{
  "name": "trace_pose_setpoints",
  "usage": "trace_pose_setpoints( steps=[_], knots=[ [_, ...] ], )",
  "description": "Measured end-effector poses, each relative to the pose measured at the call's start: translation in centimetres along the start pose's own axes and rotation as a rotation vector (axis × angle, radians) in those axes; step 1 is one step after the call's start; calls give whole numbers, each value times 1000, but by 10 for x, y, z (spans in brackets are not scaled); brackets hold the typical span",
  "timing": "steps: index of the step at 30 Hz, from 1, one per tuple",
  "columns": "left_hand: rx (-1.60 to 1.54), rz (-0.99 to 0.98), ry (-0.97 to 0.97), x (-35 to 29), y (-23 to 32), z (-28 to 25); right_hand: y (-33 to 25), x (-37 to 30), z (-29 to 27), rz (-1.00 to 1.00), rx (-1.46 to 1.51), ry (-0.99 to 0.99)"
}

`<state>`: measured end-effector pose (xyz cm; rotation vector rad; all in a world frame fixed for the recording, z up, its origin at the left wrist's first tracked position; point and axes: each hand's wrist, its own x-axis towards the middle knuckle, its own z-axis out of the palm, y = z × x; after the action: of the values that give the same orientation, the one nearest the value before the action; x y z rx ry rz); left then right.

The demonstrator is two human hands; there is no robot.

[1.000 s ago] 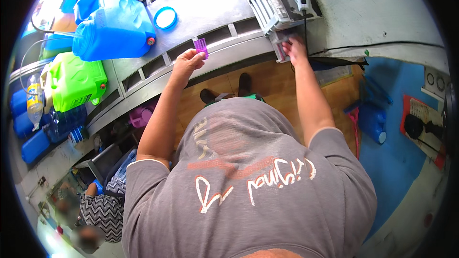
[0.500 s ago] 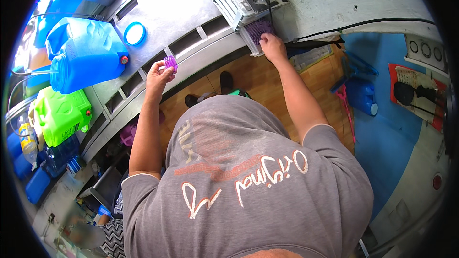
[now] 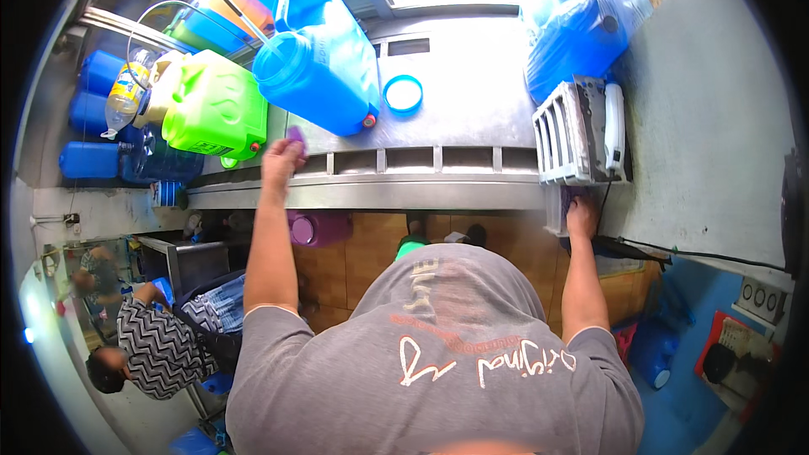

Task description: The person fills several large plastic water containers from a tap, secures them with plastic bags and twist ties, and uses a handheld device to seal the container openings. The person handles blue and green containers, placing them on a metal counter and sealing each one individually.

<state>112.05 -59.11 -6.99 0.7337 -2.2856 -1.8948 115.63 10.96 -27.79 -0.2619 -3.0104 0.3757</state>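
My left hand (image 3: 282, 167) is closed round a small purple plastic piece (image 3: 297, 140), which sticks up above the fingers near the green jug. My right hand (image 3: 581, 217) reaches into a clear plastic bin (image 3: 554, 212) holding more purple pieces (image 3: 570, 195); its fingertips are hidden there. An uncapped blue jug (image 3: 341, 76) stands on the metal counter (image 3: 472, 67) with a thin hose in its mouth. Beside it lies a round blue lid (image 3: 403, 94) with a pale face. The bright green jug (image 3: 217, 105) stands to the left.
A white slatted rack (image 3: 563, 139) stands above the bin, with a black cord (image 3: 708, 254) running rightward. Bagged blue jugs (image 3: 581, 34) are at the far right. On the left, another person (image 3: 164, 333) in a zigzag-patterned top is near a dark stand.
My view has swung round, so the counter now runs level across. My left hand, holding the purple piece, has come close to the green jug. My right hand stays at the bin.
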Motion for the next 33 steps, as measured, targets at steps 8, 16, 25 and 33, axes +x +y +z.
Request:
trace_pose_setpoints(
  steps=[8,16,25,33],
  knots=[
    [-44,364,205,153,118,-91,-7,0,-19,364,262,-77],
    [337,482,108,321,208,-41,-20,-4,-15,510,192,113],
    [784,560,-69,393,238,19,-24,-27,-16,589,280,134],
    [578,347,-580,398,271,-1,-37,-33,-32,592,137,192]
  ],
)
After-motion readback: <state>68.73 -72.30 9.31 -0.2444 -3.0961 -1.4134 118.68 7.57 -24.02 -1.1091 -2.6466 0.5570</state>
